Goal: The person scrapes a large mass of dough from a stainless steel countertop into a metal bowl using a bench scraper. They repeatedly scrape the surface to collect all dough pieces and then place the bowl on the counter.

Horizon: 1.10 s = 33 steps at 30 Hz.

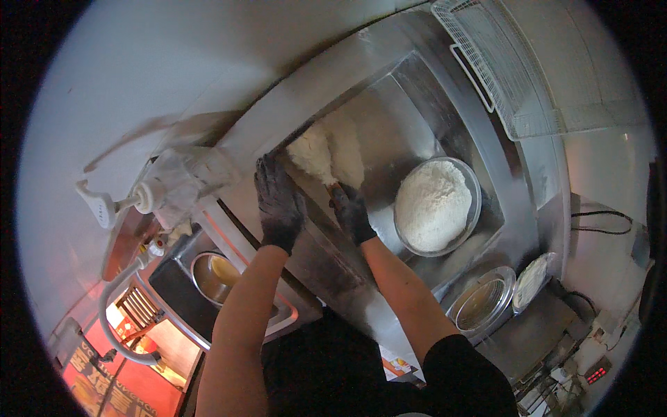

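Note:
My right hand, in a black glove, grips the brown handle of what looks like a pale-bristled brush. The brush end sits inside a stainless-steel basin, against its left wall. My left hand, also black-gloved and dusted with white, lies flat along the basin's rim with its fingers extended and nothing held. A clear bowl heaped with white flour-like powder stands in the basin, right of my right hand. White dust coats parts of the steel.
A white wire basket is at the upper right. At left are a pump bottle, a hose tap and a sink holding a steel bowl. A round strainer and a powder-filled container are at lower right.

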Each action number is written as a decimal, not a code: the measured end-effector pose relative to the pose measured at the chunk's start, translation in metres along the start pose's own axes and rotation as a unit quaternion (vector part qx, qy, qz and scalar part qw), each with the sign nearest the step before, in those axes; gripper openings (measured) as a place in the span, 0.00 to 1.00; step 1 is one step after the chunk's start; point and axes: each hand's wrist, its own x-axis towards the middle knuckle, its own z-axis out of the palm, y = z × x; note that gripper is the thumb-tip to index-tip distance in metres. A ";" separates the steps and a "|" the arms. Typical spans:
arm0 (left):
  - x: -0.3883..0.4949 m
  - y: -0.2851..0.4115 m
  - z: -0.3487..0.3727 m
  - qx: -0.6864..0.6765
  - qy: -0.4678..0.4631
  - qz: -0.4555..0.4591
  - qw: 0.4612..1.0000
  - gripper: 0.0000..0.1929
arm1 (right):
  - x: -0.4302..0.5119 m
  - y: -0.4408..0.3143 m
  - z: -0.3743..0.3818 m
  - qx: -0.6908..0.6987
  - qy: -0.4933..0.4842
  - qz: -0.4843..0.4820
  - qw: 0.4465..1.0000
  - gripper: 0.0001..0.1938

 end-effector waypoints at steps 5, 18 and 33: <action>-0.002 -0.003 0.004 0.033 0.014 0.013 0.999 0.39 | -0.015 -0.006 -0.008 -0.089 0.014 -0.074 0.993 0.18; -0.006 -0.005 0.008 0.038 0.021 0.025 0.999 0.35 | -0.151 -0.043 -0.076 0.083 0.123 -0.040 0.988 0.14; -0.005 -0.005 0.008 0.021 0.052 0.036 0.998 0.35 | -0.210 -0.081 -0.225 -0.267 0.275 0.128 0.915 0.14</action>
